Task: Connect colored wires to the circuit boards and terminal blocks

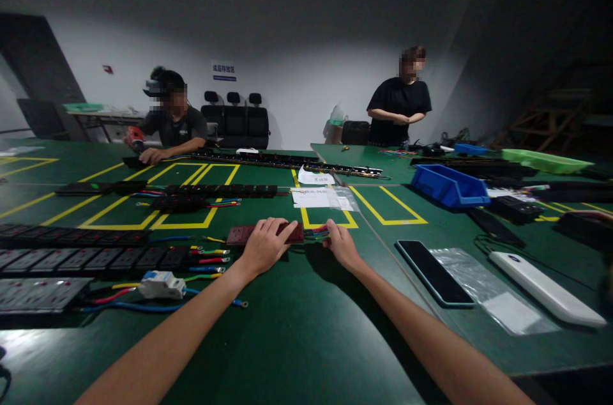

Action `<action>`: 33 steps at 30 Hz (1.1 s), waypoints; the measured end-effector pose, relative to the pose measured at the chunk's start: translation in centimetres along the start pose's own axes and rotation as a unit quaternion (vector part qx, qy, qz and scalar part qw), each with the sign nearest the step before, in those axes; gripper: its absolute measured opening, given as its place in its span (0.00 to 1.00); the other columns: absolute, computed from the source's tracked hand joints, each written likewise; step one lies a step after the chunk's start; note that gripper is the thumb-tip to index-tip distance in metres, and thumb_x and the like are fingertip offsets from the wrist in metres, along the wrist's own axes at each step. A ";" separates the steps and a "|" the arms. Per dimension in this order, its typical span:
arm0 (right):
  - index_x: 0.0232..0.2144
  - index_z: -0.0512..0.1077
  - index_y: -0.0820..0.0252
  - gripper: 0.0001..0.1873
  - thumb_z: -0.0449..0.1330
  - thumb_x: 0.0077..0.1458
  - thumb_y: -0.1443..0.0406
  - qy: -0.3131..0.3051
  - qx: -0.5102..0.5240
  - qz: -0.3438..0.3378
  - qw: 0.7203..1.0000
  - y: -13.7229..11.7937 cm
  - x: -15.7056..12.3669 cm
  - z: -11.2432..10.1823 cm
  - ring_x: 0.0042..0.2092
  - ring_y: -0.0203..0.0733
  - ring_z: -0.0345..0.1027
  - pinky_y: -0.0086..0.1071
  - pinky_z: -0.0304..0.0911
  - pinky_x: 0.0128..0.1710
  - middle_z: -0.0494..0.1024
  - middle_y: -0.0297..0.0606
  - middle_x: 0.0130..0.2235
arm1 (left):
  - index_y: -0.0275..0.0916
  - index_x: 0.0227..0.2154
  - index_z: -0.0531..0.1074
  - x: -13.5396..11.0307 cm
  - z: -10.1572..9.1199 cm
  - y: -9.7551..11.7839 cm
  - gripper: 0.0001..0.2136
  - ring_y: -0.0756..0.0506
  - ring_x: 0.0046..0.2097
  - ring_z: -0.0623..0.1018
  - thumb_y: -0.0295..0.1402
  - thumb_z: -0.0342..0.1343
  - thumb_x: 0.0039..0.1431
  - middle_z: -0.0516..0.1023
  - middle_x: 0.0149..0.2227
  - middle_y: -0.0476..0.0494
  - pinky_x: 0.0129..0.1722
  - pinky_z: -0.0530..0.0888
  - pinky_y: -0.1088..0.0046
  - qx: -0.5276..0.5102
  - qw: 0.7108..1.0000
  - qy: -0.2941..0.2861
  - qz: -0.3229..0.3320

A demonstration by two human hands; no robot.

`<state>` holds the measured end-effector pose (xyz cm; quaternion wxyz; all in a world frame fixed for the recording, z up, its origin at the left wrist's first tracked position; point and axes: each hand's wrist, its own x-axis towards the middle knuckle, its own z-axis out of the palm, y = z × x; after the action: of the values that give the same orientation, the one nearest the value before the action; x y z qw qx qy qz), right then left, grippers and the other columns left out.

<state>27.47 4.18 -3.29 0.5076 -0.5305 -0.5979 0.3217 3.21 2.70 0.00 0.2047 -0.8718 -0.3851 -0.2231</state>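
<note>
My left hand (pixel 264 244) lies curled over the right end of a dark red socket strip (pixel 238 235) on the green table (pixel 297 328). My right hand (pixel 341 243) is closed on the bundle of coloured wires (pixel 317 234) that come out of the strip's end. Both arms reach forward from the near edge.
Black socket strips with coloured leads (pixel 86 258) and a white breaker (pixel 161 284) lie at left. A phone (pixel 433 271), a plastic bag (pixel 483 290) and a white case (pixel 543 288) lie at right, a blue bin (pixel 450 186) behind. Two people work at the far side.
</note>
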 end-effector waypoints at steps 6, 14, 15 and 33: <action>0.19 0.69 0.57 0.37 0.44 0.58 0.35 0.006 -0.012 -0.009 1.000 -0.5 -0.1 -0.1 0.21 0.40 0.63 0.33 0.56 0.24 0.71 0.38 0.18 | 0.40 0.62 0.64 0.0 0.0 0.1 0.25 0.37 0.52 0.71 0.34 0.59 0.63 0.72 0.52 0.36 0.50 0.68 0.58 -0.001 1.000 0.000 -0.001; 0.19 0.69 0.57 0.38 0.42 0.58 0.35 -0.004 -0.027 -0.011 1.000 -0.4 -0.1 -0.2 0.21 0.40 0.63 0.33 0.56 0.24 0.71 0.38 0.18 | 0.40 0.62 0.64 0.0 0.1 0.0 0.24 0.37 0.52 0.71 0.34 0.58 0.64 0.72 0.52 0.35 0.49 0.68 0.57 0.002 1.000 0.000 0.000; 0.19 0.69 0.57 0.37 0.42 0.59 0.36 -0.004 -0.028 -0.012 1.000 -0.4 -0.1 -0.2 0.21 0.40 0.63 0.33 0.56 0.24 0.71 0.38 0.18 | 0.40 0.62 0.64 0.0 0.1 0.0 0.24 0.37 0.52 0.71 0.34 0.58 0.64 0.72 0.52 0.35 0.50 0.68 0.57 0.000 1.000 0.000 0.000; 0.17 0.66 0.55 0.37 0.42 0.58 0.35 -0.003 -0.043 -0.021 0.999 -0.9 -0.2 -0.1 0.21 0.40 0.60 0.33 0.55 0.26 0.69 0.38 0.17 | 0.41 0.61 0.64 0.0 0.0 0.0 0.25 0.37 0.53 0.71 0.33 0.59 0.63 0.72 0.53 0.36 0.50 0.68 0.57 -0.009 1.000 -0.002 -0.004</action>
<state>27.29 3.76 -2.50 0.4892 -0.5379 -0.6238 0.2867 3.22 2.66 0.00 0.1956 -0.8722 -0.3872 -0.2258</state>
